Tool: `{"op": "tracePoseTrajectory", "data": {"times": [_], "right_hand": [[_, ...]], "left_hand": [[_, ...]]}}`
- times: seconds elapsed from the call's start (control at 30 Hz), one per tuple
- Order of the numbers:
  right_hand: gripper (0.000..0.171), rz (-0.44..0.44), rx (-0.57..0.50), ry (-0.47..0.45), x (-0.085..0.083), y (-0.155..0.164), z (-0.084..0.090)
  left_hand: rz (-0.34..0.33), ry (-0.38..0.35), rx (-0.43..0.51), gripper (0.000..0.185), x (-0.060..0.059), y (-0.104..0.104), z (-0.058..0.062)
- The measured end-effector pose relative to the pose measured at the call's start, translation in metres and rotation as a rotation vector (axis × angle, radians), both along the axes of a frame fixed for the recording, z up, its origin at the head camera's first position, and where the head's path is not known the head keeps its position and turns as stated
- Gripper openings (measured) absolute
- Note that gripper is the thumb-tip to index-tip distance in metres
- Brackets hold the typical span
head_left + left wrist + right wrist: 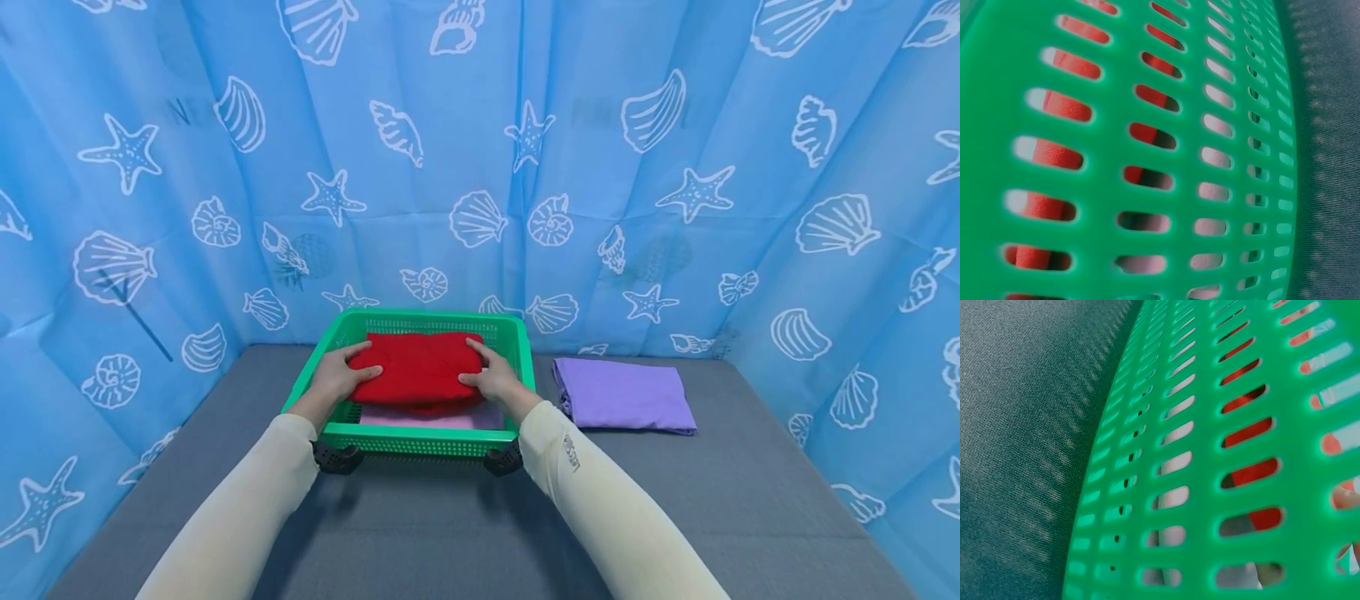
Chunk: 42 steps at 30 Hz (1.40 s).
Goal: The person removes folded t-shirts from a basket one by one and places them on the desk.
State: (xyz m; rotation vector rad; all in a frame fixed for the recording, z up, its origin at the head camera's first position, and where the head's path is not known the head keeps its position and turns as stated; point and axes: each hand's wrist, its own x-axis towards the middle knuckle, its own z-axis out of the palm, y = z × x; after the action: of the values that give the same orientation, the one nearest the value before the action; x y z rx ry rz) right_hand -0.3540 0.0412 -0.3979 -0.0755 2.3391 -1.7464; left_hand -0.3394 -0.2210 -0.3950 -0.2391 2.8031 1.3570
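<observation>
so both hands are on the same thing here: a bright red, folded piece of cloth (416,367), sitting inside the green plastic basket with slotted walls (416,448). left hand (337,377) grips its left end and right hand (495,377) grips its right end, thumbs on top of the fabric, so it's a two-handed grasp. the red one is over a pale pink flat cloth (435,417) whose near part shows along the near side of the basket. can't really tell if the red and pink ones touch.

off to the right, just beside the basket, there's a light purple folded cloth (626,396) lying flat on the grey fabric-covered table (427,525). far side is all blue curtain with white seashell and starfish prints (480,167), hanging behind the basket.

the person's got cream long sleeves (225,508) on, with a small black device (339,458) at each wrist, by the basket's near side. both wrist views are mostly green slotted wall, with red and pale pink peeking through.
</observation>
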Motion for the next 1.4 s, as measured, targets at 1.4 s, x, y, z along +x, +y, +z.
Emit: {"op": "tracePoseTrajectory", "data": {"times": [1.4], "right_hand": [[0.069, -0.043, -0.200, -0.033, -0.0016, 0.0051, 0.0052]], "left_hand": [[0.054, 0.153, 0.122, 0.068, 0.0021, -0.0022, 0.0042]]}}
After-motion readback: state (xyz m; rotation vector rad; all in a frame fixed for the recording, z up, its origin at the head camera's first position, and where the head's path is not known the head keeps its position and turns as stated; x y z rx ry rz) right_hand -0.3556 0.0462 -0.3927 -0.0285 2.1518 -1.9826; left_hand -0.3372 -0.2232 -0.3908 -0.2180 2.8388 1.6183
